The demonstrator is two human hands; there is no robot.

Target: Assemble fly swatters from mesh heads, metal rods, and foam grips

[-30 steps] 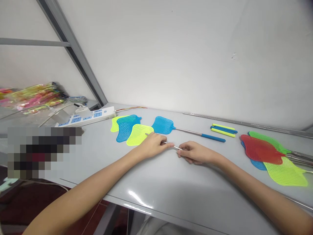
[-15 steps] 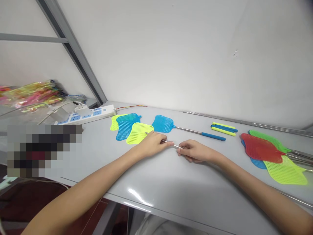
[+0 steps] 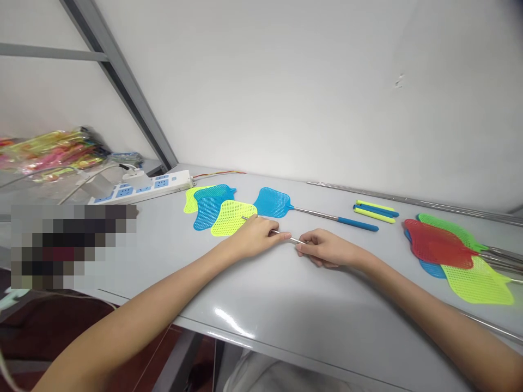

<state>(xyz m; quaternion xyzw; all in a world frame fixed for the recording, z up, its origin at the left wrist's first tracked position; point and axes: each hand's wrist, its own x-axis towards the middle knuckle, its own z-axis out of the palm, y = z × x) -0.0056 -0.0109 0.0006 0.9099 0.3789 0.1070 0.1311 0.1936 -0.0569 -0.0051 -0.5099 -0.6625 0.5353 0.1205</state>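
Note:
A thin metal rod [image 3: 293, 239] lies between my two hands just above the grey table [image 3: 286, 305]. My left hand [image 3: 257, 237] is closed around its left part, and the rod's tip pokes out over a yellow-green swatter head [image 3: 229, 216]. My right hand [image 3: 322, 248] pinches the rod's right end with closed fingers. Two more loose swatter heads, blue [image 3: 208, 204] and yellow-green [image 3: 190, 200], lie stacked to the left. A finished blue swatter [image 3: 273, 202] with a metal shaft and blue grip lies just behind my hands.
Blue and yellow-green grips [image 3: 373, 211] lie at the back right. A pile of red, green, blue and yellow swatters [image 3: 445, 250] sits at far right. A power strip [image 3: 151, 186] and packaged coloured goods [image 3: 49, 152] are at left. Long metal rods [image 3: 429, 204] line the wall.
Both hands keep the same hold on the rod. The view has tilted slightly, so everything sits a little higher in the frame.

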